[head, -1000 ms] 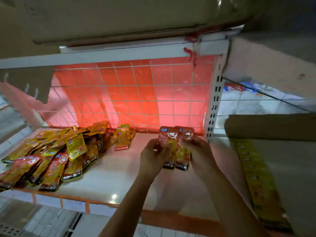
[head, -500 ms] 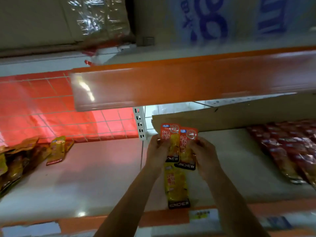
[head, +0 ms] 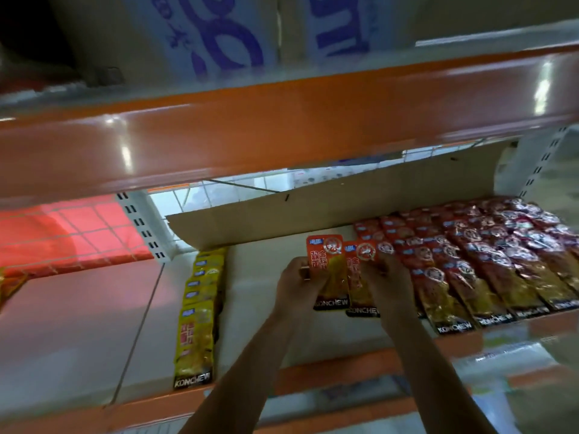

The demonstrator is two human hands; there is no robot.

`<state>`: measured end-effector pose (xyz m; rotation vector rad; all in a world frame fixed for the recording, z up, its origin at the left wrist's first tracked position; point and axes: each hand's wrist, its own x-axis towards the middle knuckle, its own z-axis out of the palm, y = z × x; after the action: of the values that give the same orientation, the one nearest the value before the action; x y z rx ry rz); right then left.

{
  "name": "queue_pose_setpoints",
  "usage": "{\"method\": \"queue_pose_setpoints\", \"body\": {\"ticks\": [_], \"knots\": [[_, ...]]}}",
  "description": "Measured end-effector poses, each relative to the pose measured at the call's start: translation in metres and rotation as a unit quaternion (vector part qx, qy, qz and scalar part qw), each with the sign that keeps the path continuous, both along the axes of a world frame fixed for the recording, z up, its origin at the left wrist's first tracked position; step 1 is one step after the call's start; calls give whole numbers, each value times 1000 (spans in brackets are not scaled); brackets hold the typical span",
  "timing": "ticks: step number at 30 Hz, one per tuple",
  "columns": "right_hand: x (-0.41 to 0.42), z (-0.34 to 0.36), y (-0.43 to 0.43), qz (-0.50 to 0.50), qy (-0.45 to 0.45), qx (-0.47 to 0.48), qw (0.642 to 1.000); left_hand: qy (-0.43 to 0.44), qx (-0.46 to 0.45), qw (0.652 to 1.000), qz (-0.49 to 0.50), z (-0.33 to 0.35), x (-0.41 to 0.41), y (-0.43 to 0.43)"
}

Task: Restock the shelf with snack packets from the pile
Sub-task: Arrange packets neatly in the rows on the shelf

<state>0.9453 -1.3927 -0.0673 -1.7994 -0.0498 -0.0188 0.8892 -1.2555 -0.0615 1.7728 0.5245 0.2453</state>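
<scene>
Orange and glossy, the front rail (head: pixel 282 126) of the upper level runs across the whole view and cuts off the cardboard boxes (head: pixel 219 36) with blue print standing above it. Below lies the pale shelf (head: pixel 257 327), its own orange front edge blurred at the bottom. A bent cardboard sheet (head: pixel 313 211) stands along its back edge, and a red-lit wire mesh (head: pixel 78 233) backs the neighbouring bay on the left. Rows of red packets (head: pixel 485 264) fill the right part of the shelf from back to front edge, overlapping like tiles. A single column of yellow packets (head: pixel 200 308) runs from the back to the front edge near the left end. Both bare forearms reach up from the bottom edge of the view into the gap between them. The left hand (head: pixel 297 283) shows its back, with fingers curled round the left edge of the two snack packets (head: pixel 329 270). The right hand (head: pixel 388 283) shows its back as well and grips their right side, just beside the red rows. These two red-topped packets overlap, the left one in front, upright in the view with the black KONCHEW bands lowest. Fingertips of both hands are hidden behind the packets, and I cannot tell whether the packets touch the shelf. At the far left edge only a sliver of the pile (head: pixel 9 285) shows, blurred.
</scene>
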Motion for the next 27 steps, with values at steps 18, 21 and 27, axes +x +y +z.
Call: {"method": "queue_pose_setpoints", "body": {"ticks": [18, 21, 27], "knots": [[7, -29, -60, -41, -34, -286, 957, 9, -8, 999, 47, -37, 40, -37], [2, -30, -58, -53, -42, -294, 954, 10, 17, 997, 79, -39, 49, -36], [0, -29, -57, -71, -69, -313, 945, 30, 59, 995, 75, -40, 68, -31]]}}
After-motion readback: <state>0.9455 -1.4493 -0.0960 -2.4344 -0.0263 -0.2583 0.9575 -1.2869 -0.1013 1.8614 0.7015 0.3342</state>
